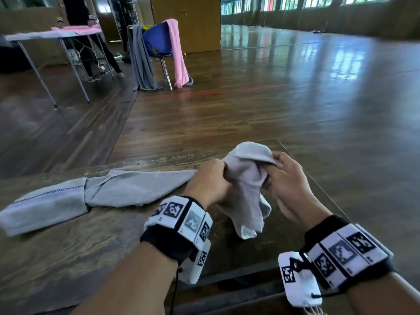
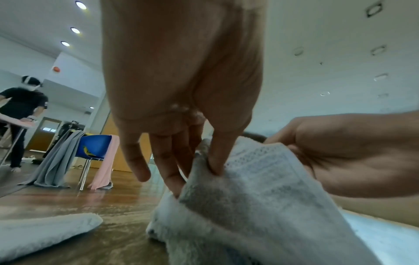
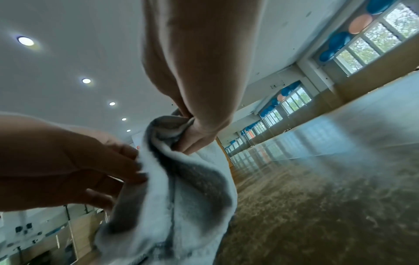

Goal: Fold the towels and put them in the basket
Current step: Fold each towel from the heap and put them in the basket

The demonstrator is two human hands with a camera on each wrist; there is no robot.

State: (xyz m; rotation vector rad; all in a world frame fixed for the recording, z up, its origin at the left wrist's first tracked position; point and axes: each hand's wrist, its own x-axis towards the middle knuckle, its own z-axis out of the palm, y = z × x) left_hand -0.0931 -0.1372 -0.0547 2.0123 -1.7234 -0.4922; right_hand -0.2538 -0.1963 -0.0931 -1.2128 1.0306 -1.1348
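A small grey towel (image 1: 246,187) hangs bunched above the wooden table (image 1: 91,251), its lower end near the tabletop. My left hand (image 1: 210,181) pinches its left edge, thumb and fingers curled into the cloth (image 2: 249,206). My right hand (image 1: 287,183) grips the towel's upper right part, fingers tucked into a fold (image 3: 181,179). A second, larger grey towel (image 1: 91,194) lies partly folded along the table's left side. No basket is in view.
The table's far edge (image 1: 204,151) runs just beyond my hands. On the wooden floor behind stands a blue chair (image 1: 159,42) draped with a grey and a pink towel. Another person (image 1: 79,23) works at a table at back left.
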